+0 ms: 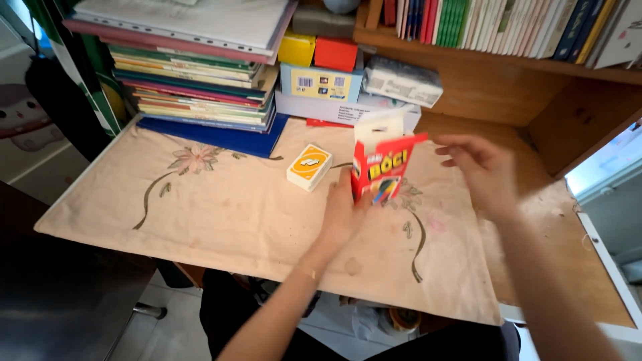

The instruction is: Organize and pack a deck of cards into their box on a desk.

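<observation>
Red card box (381,175) is held upright in the left hand (344,212), fingers closed round its lower part, above the embroidered cloth (221,214); its top flap is raised, contents not visible (interior hidden from this angle). Right hand (483,172) is spread open just beside the box, holding nothing. Yellow card deck (309,166) lies on the cloth nearby, apart from both hands. Risk as judged: with the flap open, anything inside could spill if the box were tilted; a one-handed hold could slip.
</observation>
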